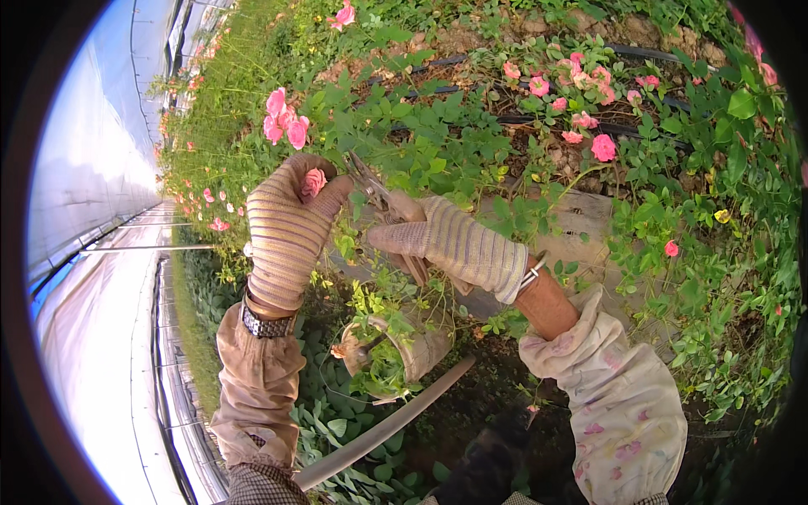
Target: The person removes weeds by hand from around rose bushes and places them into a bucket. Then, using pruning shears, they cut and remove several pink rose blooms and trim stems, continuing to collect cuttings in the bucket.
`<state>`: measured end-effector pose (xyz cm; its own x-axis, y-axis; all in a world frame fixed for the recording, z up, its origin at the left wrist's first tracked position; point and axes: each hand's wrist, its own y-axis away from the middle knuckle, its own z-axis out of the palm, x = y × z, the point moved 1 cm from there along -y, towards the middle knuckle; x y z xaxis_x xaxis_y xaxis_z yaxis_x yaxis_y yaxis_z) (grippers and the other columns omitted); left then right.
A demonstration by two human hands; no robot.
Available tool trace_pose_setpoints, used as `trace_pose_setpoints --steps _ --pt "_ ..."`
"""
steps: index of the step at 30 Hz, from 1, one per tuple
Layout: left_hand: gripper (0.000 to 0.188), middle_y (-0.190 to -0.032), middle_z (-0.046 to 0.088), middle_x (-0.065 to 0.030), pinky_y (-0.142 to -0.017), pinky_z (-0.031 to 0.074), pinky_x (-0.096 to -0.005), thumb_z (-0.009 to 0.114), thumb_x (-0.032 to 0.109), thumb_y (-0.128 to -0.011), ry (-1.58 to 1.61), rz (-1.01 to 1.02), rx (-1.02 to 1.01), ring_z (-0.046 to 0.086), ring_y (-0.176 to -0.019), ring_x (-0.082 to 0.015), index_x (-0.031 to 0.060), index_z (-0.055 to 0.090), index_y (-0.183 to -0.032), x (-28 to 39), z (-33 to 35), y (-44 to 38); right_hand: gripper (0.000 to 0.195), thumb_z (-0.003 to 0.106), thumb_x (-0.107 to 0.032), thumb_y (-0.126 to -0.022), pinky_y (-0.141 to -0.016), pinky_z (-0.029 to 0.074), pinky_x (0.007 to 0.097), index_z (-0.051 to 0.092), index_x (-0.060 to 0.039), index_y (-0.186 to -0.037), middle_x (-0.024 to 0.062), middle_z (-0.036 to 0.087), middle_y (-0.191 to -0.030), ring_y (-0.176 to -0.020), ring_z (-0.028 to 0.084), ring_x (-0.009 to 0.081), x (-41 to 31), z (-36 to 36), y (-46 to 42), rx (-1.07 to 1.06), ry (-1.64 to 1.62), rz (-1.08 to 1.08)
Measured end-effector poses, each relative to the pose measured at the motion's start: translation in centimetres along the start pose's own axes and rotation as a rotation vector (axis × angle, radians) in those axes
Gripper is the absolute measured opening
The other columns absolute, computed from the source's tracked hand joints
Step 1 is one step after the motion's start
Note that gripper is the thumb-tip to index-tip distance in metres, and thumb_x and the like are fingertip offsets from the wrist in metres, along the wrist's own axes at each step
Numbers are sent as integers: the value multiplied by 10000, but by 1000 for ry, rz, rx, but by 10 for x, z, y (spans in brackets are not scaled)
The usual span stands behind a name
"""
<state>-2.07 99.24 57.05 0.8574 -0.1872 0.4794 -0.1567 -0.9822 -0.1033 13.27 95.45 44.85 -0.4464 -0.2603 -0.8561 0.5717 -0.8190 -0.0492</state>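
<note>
My left hand (293, 227), in a striped knit glove, has its thumb and fingers closed around a pink rose bloom (314, 182). Close to its right, my right hand (442, 237), in a matching glove, grips a pair of metal pruning shears (369, 183). The blades point up and left, near my left fingertips; whether they are parted is unclear. A cluster of pink roses (285, 120) stands just above my left hand. Below both hands a pale bucket (420, 347) lies tilted, with green cuttings (382, 363) in its mouth.
Rose bushes with pink blooms (603, 148) spread across the top and right, with black irrigation hoses (517, 120) among them. A pale curved bar (388, 426) runs beneath the bucket. Greenhouse plastic sheeting (95, 328) rises at the left. Broad-leaved plants (338, 428) grow at the lower middle.
</note>
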Motion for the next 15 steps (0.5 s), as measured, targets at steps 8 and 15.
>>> trace_pose_setpoints --steps 8,15 --pt "171 -741 596 32 -566 418 -200 774 109 -825 81 1 58 500 -622 -43 14 669 -919 2 12 5 331 724 -374 -858 -494 405 291 579 -79 -896 -17 516 -638 -559 496 96 16 1 9 41 -130 41" --pt "192 -718 585 27 -561 390 -204 774 171 -838 98 35 116 483 -601 -54 28 669 -913 8 16 6 253 710 -275 -876 -434 411 278 601 -48 -908 -13 539 -619 -496 523 91 11 3 6 256 -385 8"
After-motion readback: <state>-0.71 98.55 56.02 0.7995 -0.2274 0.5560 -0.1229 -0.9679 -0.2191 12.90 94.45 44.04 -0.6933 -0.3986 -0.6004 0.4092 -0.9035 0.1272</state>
